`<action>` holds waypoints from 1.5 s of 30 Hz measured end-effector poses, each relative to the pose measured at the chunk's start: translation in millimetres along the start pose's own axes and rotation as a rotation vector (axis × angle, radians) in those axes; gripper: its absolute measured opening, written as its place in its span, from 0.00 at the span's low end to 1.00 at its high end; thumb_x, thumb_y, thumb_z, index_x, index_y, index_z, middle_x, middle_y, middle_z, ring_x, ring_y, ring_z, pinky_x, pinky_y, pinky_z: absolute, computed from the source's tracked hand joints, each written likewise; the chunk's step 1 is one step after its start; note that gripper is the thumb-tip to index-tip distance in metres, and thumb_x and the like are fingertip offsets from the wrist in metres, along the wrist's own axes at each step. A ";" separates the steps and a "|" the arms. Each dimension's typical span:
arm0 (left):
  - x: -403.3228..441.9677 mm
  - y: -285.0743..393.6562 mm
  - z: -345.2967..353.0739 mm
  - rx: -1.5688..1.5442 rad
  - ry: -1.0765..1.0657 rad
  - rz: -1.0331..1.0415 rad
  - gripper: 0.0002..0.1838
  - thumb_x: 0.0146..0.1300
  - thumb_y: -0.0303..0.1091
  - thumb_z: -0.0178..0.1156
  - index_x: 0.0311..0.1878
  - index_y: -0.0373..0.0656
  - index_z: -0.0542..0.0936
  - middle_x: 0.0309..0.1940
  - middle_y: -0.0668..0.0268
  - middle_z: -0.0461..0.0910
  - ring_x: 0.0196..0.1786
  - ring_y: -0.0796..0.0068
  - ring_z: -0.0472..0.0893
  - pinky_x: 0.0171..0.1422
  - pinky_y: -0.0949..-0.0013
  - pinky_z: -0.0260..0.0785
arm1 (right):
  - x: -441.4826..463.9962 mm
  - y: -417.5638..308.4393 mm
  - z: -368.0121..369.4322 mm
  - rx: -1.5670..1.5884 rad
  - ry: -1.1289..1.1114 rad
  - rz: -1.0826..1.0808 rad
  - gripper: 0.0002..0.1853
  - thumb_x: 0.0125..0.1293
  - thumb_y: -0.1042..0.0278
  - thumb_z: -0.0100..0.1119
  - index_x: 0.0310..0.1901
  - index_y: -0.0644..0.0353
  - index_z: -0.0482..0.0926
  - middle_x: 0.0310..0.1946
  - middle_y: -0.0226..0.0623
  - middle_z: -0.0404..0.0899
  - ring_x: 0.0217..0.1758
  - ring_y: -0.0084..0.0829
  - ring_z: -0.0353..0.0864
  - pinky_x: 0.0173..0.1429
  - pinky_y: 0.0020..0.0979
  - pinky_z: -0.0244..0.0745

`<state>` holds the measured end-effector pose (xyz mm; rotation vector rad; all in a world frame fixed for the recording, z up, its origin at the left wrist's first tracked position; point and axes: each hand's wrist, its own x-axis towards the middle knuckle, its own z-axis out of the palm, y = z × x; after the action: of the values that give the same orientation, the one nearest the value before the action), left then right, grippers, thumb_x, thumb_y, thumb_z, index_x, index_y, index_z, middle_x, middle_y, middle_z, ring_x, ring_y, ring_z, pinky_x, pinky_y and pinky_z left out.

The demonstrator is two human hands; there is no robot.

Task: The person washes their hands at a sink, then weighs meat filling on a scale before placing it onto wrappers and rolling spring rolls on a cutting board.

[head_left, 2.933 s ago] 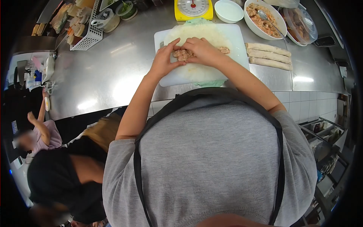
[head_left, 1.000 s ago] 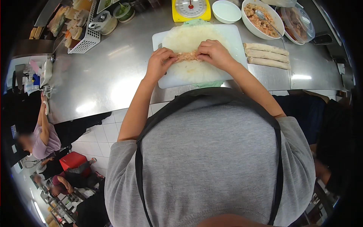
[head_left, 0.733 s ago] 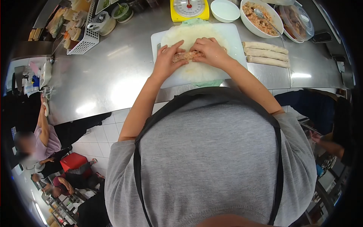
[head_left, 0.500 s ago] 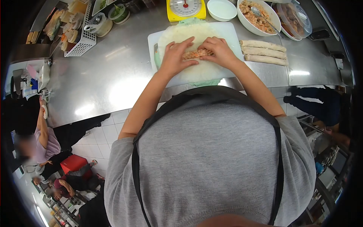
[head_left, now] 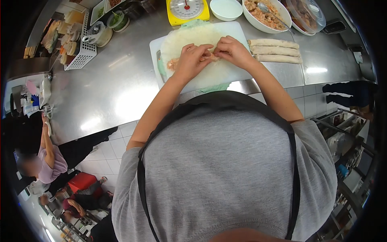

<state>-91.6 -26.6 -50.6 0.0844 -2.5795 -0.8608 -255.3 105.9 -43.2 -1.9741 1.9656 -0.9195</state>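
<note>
A strip of pinkish minced filling (head_left: 172, 64) lies across a thin, round, pale wrapper (head_left: 177, 43) on a white cutting board (head_left: 240, 32). My left hand (head_left: 195, 61) bends over the strip's middle, thumb and fingers pinched together on the filling. Just to its right, my right hand (head_left: 232, 51) pinches at the strip's right end, and the fingertips of both hands nearly meet. Most of the filling between them is hidden by the fingers. Beside the board, several finished rolls (head_left: 275, 50) lie in a stack of parallel rows.
Behind the board stand a yellow scale (head_left: 173, 19), a pale bowl (head_left: 226, 16) and a white bowl (head_left: 260, 27) of filling with a spoon. A lidded container (head_left: 308, 18) sits farther right. At left is a white basket (head_left: 82, 56) of containers. Other people (head_left: 52, 159) are at lower left.
Both hands have closed in toward each other over the filling; my left hand has shifted right along the strip, uncovering its left end. The view has tilted slightly.
</note>
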 end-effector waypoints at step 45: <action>-60.0 -22.2 -48.7 0.031 0.074 -0.292 0.34 0.48 0.35 0.69 0.62 0.50 0.70 0.39 0.69 0.82 0.42 0.69 0.77 0.56 0.65 0.66 | -12.2 21.8 -3.6 0.185 0.004 0.119 0.18 0.48 0.68 0.71 0.42 0.57 0.81 0.35 0.30 0.72 0.41 0.26 0.71 0.43 0.27 0.68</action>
<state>-18.7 -60.7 -50.6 0.5032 -2.5479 -0.8997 -274.3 116.6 -55.9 -1.7370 1.9014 -1.0350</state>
